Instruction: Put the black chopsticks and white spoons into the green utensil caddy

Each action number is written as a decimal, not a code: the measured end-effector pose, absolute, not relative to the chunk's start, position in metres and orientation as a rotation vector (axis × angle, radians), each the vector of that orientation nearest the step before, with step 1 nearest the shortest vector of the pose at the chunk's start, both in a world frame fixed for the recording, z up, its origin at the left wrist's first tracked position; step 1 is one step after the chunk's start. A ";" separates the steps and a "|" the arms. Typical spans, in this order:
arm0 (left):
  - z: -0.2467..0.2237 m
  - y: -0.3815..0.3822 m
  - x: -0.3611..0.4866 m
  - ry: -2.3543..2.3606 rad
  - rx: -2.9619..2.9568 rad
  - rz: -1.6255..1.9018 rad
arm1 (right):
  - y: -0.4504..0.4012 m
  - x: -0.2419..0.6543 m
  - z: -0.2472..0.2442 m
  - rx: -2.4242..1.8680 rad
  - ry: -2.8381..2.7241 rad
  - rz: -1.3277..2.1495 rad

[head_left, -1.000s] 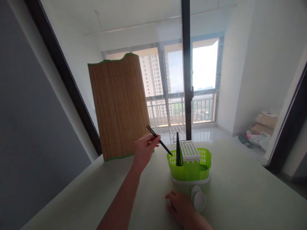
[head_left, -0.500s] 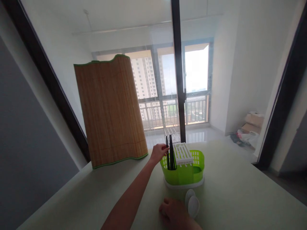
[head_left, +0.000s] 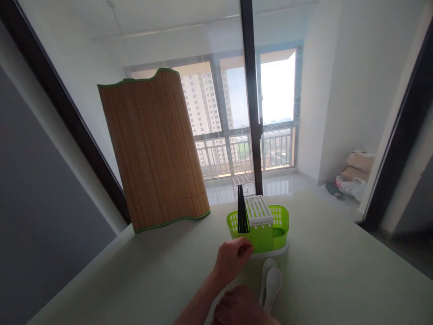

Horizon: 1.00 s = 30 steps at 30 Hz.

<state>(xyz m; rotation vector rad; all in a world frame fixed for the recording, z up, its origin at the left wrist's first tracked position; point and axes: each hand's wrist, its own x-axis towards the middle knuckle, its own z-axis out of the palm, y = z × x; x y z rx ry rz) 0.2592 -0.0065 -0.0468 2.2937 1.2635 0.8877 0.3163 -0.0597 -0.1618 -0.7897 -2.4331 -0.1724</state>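
My left hand (head_left: 233, 261) is in front of the green plastic basket (head_left: 262, 246), its fingers curled together with nothing showing in them. Close below it, my right hand (head_left: 239, 308) is closed and somewhat blurred; whatever it may hold is hidden. Two white spoons (head_left: 274, 280) lie partly overlapping beside the right hand, their handles towards me. A bunch of black chopsticks (head_left: 242, 214) stands upright in the left part of the basket. A white slotted rack (head_left: 259, 211) with small hooks sits over the basket's middle.
A brown bamboo mat (head_left: 154, 153) with green edging stands partly rolled on the pale table (head_left: 324, 271), left of the basket. Behind the table are a glass door with a dark frame (head_left: 251, 99) and a wire rack (head_left: 242, 180). Cardboard boxes and bags (head_left: 356, 174) lie at the far right.
My left hand has let go of a black chopstick at the basket and drawn back towards me. The chopsticks now stand in one bunch. More of the spoons shows beside my right hand.
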 end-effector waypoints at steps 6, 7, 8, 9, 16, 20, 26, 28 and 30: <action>-0.072 -0.019 0.284 1.119 2.274 0.435 | -0.077 0.308 -0.134 -0.403 -1.979 -0.311; -0.075 -0.018 0.288 1.137 2.273 0.400 | -0.079 0.313 -0.126 -0.424 -1.958 -0.320; -0.077 -0.017 0.293 1.159 2.272 0.376 | -0.081 0.321 -0.119 -0.437 -1.943 -0.340; -0.080 -0.016 0.297 1.184 2.272 0.364 | -0.084 0.331 -0.112 -0.451 -1.925 -0.367; -0.096 -0.021 0.306 1.252 2.307 0.401 | -0.098 0.434 -0.118 -1.057 -1.770 -0.184; -0.100 -0.024 0.303 1.277 2.302 0.397 | -0.098 0.463 -0.138 -1.490 -1.663 -0.011; -0.110 -0.028 0.301 1.304 2.238 0.349 | -0.091 0.454 -0.148 -1.749 -1.705 0.213; -0.113 -0.030 0.300 1.309 2.209 0.411 | -0.090 0.452 -0.151 -1.739 -1.720 0.250; -0.115 -0.032 0.299 1.316 2.178 0.475 | -0.090 0.452 -0.153 -1.714 -1.715 0.279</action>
